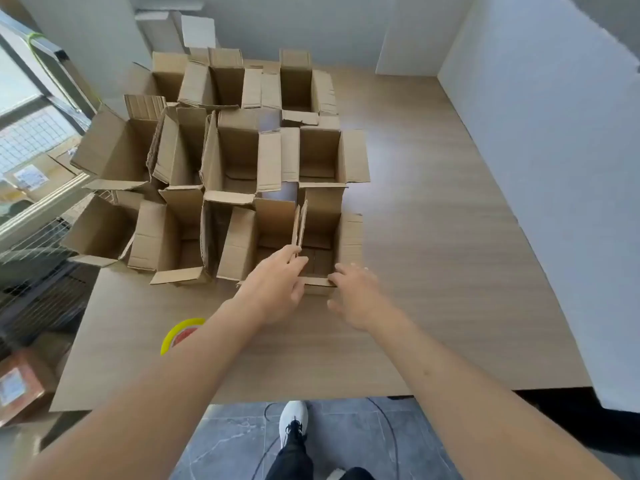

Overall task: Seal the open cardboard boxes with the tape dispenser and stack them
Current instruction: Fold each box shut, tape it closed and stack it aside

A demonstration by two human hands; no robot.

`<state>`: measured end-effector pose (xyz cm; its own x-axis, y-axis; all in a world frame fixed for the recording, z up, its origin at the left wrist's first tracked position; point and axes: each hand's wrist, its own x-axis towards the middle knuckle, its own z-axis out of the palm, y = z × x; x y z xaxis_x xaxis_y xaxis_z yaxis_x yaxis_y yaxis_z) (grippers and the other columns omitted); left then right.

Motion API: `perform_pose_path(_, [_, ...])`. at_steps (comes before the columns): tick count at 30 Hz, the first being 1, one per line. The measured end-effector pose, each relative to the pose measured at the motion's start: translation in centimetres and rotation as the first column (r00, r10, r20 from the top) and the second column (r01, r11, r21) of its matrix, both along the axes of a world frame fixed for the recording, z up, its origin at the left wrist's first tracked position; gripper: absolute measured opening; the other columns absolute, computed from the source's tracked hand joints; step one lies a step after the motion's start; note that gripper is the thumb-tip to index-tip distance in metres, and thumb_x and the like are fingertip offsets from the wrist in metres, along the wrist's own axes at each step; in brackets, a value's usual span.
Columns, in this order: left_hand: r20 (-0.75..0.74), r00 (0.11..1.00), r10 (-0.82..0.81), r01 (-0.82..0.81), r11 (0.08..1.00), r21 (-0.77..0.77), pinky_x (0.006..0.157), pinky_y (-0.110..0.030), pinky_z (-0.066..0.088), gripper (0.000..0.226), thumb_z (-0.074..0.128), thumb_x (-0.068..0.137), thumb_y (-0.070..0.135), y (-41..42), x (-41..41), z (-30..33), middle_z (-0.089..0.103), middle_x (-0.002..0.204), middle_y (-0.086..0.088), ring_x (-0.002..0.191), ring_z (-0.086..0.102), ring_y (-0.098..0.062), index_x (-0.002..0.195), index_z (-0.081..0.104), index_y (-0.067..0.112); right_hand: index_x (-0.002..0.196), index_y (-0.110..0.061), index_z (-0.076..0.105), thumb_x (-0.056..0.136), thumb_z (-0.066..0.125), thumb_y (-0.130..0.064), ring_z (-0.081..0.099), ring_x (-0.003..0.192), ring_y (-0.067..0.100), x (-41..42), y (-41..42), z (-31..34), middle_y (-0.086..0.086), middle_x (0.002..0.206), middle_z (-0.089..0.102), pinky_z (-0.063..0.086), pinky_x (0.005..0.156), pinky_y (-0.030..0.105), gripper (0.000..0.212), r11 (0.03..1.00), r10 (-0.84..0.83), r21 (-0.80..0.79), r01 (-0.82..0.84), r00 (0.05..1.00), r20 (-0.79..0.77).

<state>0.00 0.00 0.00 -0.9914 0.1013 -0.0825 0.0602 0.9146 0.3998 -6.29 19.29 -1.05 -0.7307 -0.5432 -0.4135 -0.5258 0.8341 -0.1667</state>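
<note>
Several open cardboard boxes crowd the left and middle of the wooden table (433,220). The nearest open box (349,237) stands at the front right of the group, flaps up. My left hand (277,285) grips its upright left flap (300,226), fingers on either side of the cardboard. My right hand (353,292) rests on the near flap (317,282) at the box's front edge, thumb against it and fingers spread. A yellow tape roll with a red core (180,332) lies on the table under my left forearm, partly hidden.
White walls (554,168) close off the table's right and back sides. A window and wire racks (38,258) stand to the left. A labelled carton (17,386) sits on the floor at the left. My white shoe (293,417) and a cable are below the table edge.
</note>
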Motion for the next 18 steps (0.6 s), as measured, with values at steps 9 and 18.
perform_pose_path(9, [-0.063, 0.998, -0.019, 0.014, 0.998, -0.067, 0.095, -0.04, 0.053, 0.029, 0.061, 0.093, 0.015, 0.1, -1.3, 0.2, 0.051, 0.136, -0.014, 0.119, 0.056, -0.03, 0.118, 0.069, 0.002, 0.078, -0.02, 0.069, 0.082, 0.074, -0.022, 0.062, 0.079, 0.028, 0.1, -1.3, -1.9, -0.001, 0.078, 0.063, 0.034, 0.063, 0.032, 0.007, 0.994, 0.104, 0.059, -0.09, 0.947, -0.304])
perform_pose_path(18, [-0.085, 0.983, -0.166, 0.167, 0.986, 0.011, 0.078, -0.042, 0.057, 0.031, 0.055, 0.096, 0.006, 4.7, -1.4, 1.1, 0.059, 0.132, -0.003, 0.115, 0.059, -0.025, 0.121, 0.073, 0.009, 0.103, -0.015, 0.067, 0.102, 0.047, -0.026, 0.061, 0.099, 0.03, 1.4, 3.7, -1.9, 0.006, 0.104, 0.063, 0.034, 0.07, 0.037, 0.023, 0.992, 0.126, 0.051, -0.119, 0.974, -0.188])
